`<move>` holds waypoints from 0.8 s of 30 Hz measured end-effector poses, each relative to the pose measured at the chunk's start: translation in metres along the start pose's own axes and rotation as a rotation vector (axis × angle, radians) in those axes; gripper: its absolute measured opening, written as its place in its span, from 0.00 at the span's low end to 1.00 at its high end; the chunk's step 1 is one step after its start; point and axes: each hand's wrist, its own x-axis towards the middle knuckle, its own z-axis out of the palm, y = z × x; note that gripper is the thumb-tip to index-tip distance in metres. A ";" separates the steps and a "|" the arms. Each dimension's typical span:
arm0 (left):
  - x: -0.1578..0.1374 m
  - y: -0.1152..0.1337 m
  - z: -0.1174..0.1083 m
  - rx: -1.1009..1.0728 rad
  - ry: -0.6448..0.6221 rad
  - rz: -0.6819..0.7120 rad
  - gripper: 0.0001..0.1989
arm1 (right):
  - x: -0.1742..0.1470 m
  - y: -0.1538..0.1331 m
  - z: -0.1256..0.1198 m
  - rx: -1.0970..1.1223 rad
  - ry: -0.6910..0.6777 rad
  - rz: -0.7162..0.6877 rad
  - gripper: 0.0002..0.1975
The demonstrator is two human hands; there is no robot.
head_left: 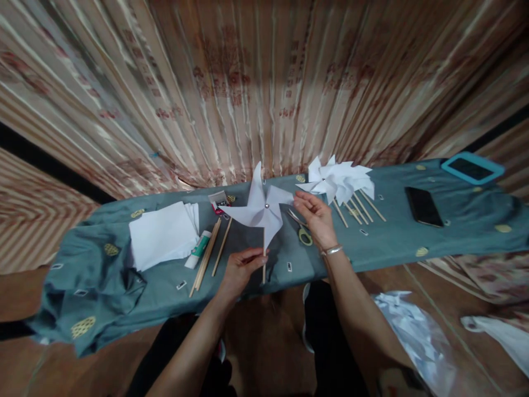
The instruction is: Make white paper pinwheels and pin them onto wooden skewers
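A white paper pinwheel with a shiny pin at its centre stands upright in front of me. My left hand is closed, pinching its wooden stick below the blades. At the pinwheel's right blade, my right hand has thumb and fingers closed on the tip. Scissors with yellow-green handles lie under and beside that hand, partly covered. Several finished pinwheels on sticks rest overlapped just beyond it. Left of the held pinwheel are loose wooden sticks and a glue stick.
A stack of white paper lies at the left of the cloth-covered table. Near its back edge sits a small red-and-white box. Rightward are a black phone and a blue-framed device. A plastic bag rests on the floor.
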 end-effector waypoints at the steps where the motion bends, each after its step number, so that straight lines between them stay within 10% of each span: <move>1: 0.000 0.001 0.000 0.010 -0.003 -0.007 0.17 | 0.001 0.000 0.000 -0.006 -0.002 0.006 0.20; 24: 0.009 0.008 -0.007 0.045 0.065 0.085 0.15 | -0.015 -0.011 0.006 0.043 -0.052 0.160 0.17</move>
